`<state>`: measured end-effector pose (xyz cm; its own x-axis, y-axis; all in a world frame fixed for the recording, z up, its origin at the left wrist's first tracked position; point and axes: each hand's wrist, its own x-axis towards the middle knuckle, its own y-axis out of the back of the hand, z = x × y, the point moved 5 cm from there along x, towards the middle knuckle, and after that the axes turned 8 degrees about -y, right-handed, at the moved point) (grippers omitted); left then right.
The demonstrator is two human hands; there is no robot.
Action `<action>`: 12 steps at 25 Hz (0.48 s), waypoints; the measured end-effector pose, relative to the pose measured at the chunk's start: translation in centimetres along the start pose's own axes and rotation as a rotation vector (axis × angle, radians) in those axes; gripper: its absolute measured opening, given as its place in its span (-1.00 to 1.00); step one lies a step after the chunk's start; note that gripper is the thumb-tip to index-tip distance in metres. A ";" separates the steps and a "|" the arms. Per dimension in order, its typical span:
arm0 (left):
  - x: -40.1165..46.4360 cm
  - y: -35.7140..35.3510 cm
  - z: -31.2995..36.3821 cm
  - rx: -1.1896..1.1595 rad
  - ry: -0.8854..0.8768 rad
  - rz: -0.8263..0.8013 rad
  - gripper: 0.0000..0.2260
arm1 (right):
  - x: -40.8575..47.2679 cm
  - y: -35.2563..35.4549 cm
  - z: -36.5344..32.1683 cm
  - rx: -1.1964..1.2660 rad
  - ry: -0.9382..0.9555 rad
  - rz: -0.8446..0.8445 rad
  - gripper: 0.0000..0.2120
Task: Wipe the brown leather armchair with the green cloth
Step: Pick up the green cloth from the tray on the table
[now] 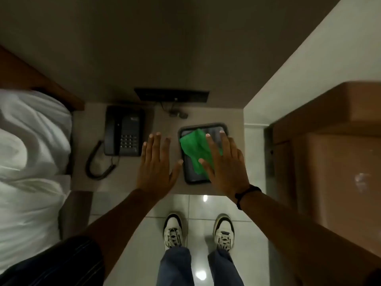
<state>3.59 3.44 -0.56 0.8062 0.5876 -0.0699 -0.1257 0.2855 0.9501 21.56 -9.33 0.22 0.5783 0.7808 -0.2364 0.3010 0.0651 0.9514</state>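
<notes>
The green cloth [193, 150] lies crumpled in a dark tray [183, 131] on the bedside table [123, 180]. My right hand [224, 164] is spread flat over the tray, its fingers apart, covering the cloth's right side; whether it touches the cloth I cannot tell. My left hand [156, 168] hovers flat and spread over the table top, just left of the tray, holding nothing. The brown leather armchair [334, 151] stands at the right edge of the view, beyond a narrow gap from the table.
A black telephone [123, 133] with a coiled cord sits on the table's left half. A bed with white bedding [31, 151] fills the left side. A black wall panel [171, 94] hangs above the table. Glossy floor tiles [198, 207] and my shoes are below.
</notes>
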 end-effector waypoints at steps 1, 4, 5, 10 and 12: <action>-0.6 -3.0 -0.9 0.018 -0.002 -0.043 -0.26 | 0.4 -3.3 0.2 -0.015 0.005 -0.060 -0.27; -2.1 -10.4 -3.7 0.046 0.013 -0.124 -0.27 | 2.2 -10.8 0.9 -0.087 0.008 -0.104 -0.26; -2.6 -12.4 -4.5 0.038 0.021 -0.141 -0.27 | 3.0 -12.7 1.1 -0.099 0.012 -0.091 -0.25; -2.9 -15.4 -6.2 0.008 0.022 -0.144 -0.27 | 6.4 -16.1 1.2 -0.190 0.004 -0.069 -0.28; -2.4 -14.8 -6.3 0.007 0.022 -0.136 -0.26 | 6.8 -16.2 0.7 -0.216 -0.021 -0.078 -0.33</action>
<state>-0.14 2.59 -16.39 0.8025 0.5604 -0.2049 -0.0122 0.3588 0.9333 21.10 -5.51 -16.88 0.5762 0.7552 -0.3124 0.1776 0.2574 0.9499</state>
